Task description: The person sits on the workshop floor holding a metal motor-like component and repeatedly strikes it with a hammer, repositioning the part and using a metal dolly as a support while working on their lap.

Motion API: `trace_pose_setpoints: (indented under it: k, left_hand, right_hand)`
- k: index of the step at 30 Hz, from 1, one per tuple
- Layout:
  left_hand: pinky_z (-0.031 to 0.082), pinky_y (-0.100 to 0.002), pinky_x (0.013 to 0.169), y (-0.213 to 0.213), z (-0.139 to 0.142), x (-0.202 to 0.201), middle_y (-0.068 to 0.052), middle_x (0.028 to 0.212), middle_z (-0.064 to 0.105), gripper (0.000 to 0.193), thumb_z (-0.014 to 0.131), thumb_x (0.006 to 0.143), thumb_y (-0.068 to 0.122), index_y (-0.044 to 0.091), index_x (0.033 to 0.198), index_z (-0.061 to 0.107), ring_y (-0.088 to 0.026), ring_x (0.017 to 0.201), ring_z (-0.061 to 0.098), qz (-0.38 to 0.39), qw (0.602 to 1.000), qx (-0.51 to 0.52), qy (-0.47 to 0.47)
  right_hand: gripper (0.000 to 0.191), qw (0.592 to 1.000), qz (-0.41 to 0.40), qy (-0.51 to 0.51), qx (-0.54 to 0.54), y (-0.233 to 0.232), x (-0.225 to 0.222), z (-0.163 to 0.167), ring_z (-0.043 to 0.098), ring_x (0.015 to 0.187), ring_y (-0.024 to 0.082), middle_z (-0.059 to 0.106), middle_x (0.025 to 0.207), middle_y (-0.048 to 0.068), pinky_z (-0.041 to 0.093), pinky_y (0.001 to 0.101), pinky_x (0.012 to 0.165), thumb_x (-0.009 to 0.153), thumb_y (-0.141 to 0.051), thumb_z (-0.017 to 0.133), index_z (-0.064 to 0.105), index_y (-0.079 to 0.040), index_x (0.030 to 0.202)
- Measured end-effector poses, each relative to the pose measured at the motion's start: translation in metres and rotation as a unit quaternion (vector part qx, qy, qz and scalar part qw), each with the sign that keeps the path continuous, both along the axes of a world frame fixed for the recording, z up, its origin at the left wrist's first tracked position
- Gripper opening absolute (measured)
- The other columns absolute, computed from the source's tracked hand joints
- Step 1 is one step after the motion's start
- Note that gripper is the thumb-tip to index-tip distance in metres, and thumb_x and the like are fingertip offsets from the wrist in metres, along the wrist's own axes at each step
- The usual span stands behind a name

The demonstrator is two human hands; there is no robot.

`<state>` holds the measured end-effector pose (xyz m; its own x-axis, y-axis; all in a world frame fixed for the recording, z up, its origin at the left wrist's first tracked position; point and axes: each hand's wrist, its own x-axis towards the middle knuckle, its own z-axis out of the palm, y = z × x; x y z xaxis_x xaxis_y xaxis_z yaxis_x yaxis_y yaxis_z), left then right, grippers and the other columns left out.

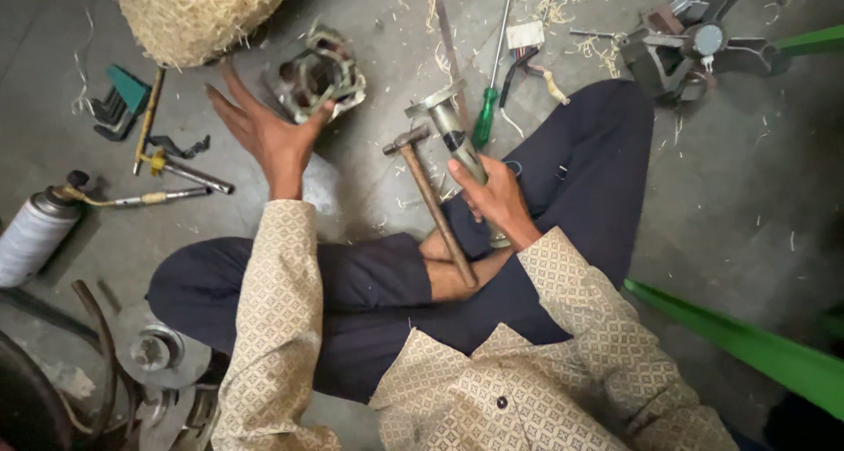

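Left hand [264,134]: open, fingers spread, palm propping the round grey metal motor stator with copper windings [318,77]; supporting rather than gripping, likely to tilt it off the floor.
Right hand [494,198]: closed around the grey cylindrical metal tool with a flat plate at its top end [453,130]; held upright over the lap, plate end pointing away from the body.
Wooden-handled hammer with steel head [431,196]: resting slanted across the crossed leg, head near the cylindrical tool, handle end by the forearm; parked within easy reach, apparently not gripped.
Green-handled screwdriver [486,117]: lying on the grey concrete floor [730,205] just beyond the right hand.
Set of dark hex keys in a green holder [119,104]: on the floor to the left, well apart from the stator.
Silver gas canister with brass torch nozzle [40,231]: lying on its side at far left.
Bundle of pale straw-like fibre [198,11]: above the left hand, strands scattered around.
Grey finned motor housing with shaft [694,47]: top right, apart from both hands.
Posture: cross-legged, dark trousers, patterned beige sleeves.
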<state>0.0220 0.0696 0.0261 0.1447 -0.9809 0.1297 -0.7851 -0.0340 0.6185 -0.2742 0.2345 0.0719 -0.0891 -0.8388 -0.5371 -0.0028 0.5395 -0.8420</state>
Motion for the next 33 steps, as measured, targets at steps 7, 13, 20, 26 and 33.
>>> trace_pose_setpoints:
  k: [7,13,20,26,33]
  left_hand:
    - [0.025,-0.058,0.120,0.011,0.070,0.043,-0.038,0.161,0.015,0.140,0.102,0.061,0.050,0.010,0.165,0.016,-0.055,0.149,0.021,-0.149,0.980,0.082,-0.099]
    - [0.035,-0.052,0.118,-0.024,0.079,0.021,-0.025,0.158,0.041,0.094,0.086,0.095,0.053,0.005,0.159,0.037,-0.046,0.144,0.041,-0.194,0.979,-0.042,-0.048]
    - [0.045,-0.053,0.097,-0.073,0.072,0.018,-0.021,0.123,0.057,0.071,0.087,0.086,0.050,0.001,0.129,0.061,-0.043,0.116,0.054,-0.203,0.976,-0.034,-0.073]
    - [0.047,-0.048,0.094,-0.068,0.066,0.027,-0.020,0.126,0.059,0.056,0.086,0.092,0.041,0.003,0.127,0.065,-0.042,0.113,0.059,-0.225,0.971,-0.079,0.026]
    - [0.052,-0.043,0.096,-0.078,0.052,0.027,-0.014,0.115,0.064,0.020,0.071,0.109,0.026,0.007,0.116,0.070,-0.035,0.108,0.066,-0.154,0.981,-0.021,0.114]
  right_hand:
    - [0.040,0.999,-0.021,-0.025,0.011,0.004,0.000,-0.006,0.048,0.045,0.007,0.051,0.060,-0.001,0.040,0.0264,0.040,0.096,-0.047,0.067,0.058,-0.009,0.086]
    - [0.045,1.000,-0.021,0.014,0.012,0.000,0.002,-0.003,0.051,0.047,0.007,0.054,0.061,-0.001,0.042,0.0264,0.039,0.099,-0.049,0.060,0.056,-0.008,0.081]
    - [0.047,0.999,0.024,0.034,0.015,-0.012,-0.001,0.014,0.049,0.044,0.010,0.053,0.058,0.001,0.040,0.0272,0.039,0.099,-0.050,0.057,0.055,-0.007,0.080]
    - [0.044,0.997,0.054,0.049,0.003,-0.048,0.017,0.038,0.050,0.045,0.010,0.053,0.058,0.000,0.040,0.0266,0.041,0.101,-0.046,0.056,0.055,-0.007,0.081]
    - [0.040,0.989,0.088,0.086,-0.077,-0.104,0.042,0.060,0.048,0.048,0.007,0.052,0.061,-0.002,0.039,0.0256,0.043,0.104,-0.046,0.054,0.056,-0.009,0.087]
